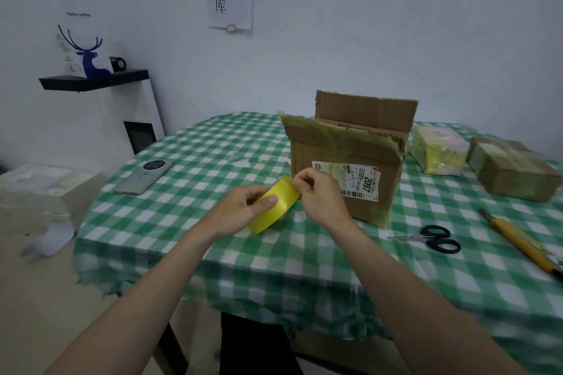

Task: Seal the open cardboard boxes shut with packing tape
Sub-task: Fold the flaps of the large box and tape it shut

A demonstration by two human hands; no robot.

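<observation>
Yellow tape roll [275,203] gripped in left hand [243,207]; right hand [316,192] pinches at its top edge. Open box [347,158] stands just behind, nearer the right hand.

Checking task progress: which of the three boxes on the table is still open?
The tall cardboard box with the 2097 label, flaps up. The two smaller boxes right of it are taped shut.

The open box [347,161] stands on the table [189,222] before me, phone [143,176] to its left, scissors [432,239] and two parcels [438,149] [515,167] to its right.
</observation>
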